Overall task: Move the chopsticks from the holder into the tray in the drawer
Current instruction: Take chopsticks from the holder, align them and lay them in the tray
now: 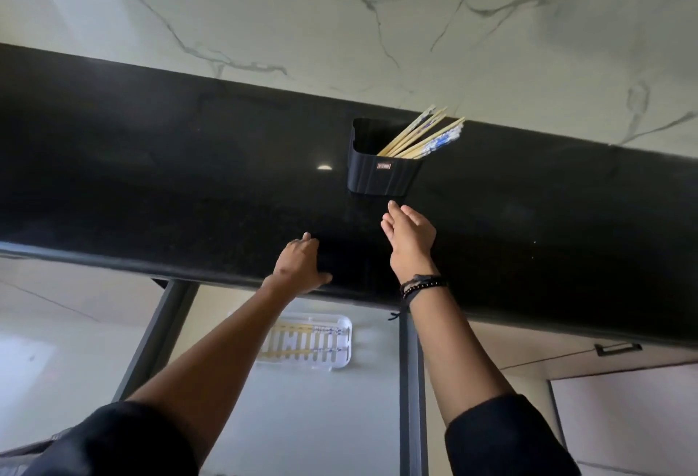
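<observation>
black ribbed holder (383, 173) upright on dark table (189, 173), small label on front. bundle of pale wooden chopsticks (419, 137) with blue-patterned ends leaning right out of holder. white slotted tray (342, 339) in open drawer (302, 419) below, two chopsticks lying across it.

Pretty clearly a home kitchen: there's a glossy black stone countertop (189, 173) with a white marble-veined wall (340, 22) right behind it. On the counter sits a black holder (381, 173) with chopsticks (423, 135) leaning out, and below the counter's front edge an open drawer (302, 419) has a white slotted tray (340, 324), with a handled cabinet front (619, 349) off to the right.
</observation>
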